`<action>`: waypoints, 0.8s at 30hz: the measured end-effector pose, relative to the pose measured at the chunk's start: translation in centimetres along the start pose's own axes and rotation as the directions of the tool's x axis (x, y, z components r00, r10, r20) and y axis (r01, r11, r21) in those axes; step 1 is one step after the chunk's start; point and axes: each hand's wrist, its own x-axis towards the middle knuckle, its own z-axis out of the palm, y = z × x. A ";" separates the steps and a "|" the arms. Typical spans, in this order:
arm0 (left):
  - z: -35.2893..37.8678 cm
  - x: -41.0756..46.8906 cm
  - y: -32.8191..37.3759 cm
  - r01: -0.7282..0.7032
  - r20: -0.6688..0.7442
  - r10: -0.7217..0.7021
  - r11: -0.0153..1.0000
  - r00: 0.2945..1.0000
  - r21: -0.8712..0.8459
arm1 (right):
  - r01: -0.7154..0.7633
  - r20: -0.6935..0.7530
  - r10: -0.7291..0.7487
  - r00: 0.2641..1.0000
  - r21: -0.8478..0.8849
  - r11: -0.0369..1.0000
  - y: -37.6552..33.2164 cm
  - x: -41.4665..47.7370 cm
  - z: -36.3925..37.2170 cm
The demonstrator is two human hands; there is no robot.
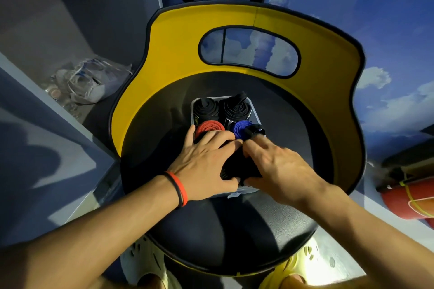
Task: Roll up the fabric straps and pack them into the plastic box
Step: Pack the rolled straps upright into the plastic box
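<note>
Both hands reach forward over a pair of pale yellow perforated clogs [141, 263] planted on the floor at the near edge of the view. The left hand [206, 162], with orange and black wristbands [179, 189] on its wrist, and the right hand [277, 164] meet over the round black padded chair seat [234, 230]. Each grips one side of a black rolled fabric strap [239, 168], with the thumbs tucked under its near side and the fingers curled over the top. This strap sits in the near part of a clear rectangular plastic box [234, 195] standing on the seat; whether it touches the bottom of the box is hidden by the hands.

Just beyond the left fingers, a red rolled strap [209, 127] stands on end in the left middle of the box. Beside it on the right stands a blue rolled strap [240, 130], with a loose black strap end [254, 129] lying against it near the right fingertips. Two more black rolls fill the far end of the box: a left black roll [206, 107] and a right black roll [236, 108], side by side and touching.

Behind the seat curves a yellow chair backrest with an oval cut-out [178, 42]. To the far left, a crumpled clear plastic bag [94, 82] lies on a grey ledge. At the right edge lies a red cylinder [411, 204]. A wall printed with blue sky and clouds [352, 19] rises behind the chair.
</note>
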 end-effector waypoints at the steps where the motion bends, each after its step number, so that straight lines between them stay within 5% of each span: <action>1: 0.1 -0.1 0.0 -0.002 -0.002 0.002 1.000 1.000 -0.005 | -0.002 -0.024 0.002 1.000 0.000 1.000 0.0 -0.1 0.1; 8: -0.1 0.0 -0.1 0.020 0.012 -0.020 1.000 1.000 -0.016 | -0.165 -0.146 0.172 0.974 0.058 0.985 -0.3 -1.8 -0.9; 24: -0.1 0.0 0.1 0.007 0.008 -0.007 0.999 1.000 -0.051 | -0.128 -0.241 0.095 0.966 -0.124 0.984 -0.3 -0.6 3.1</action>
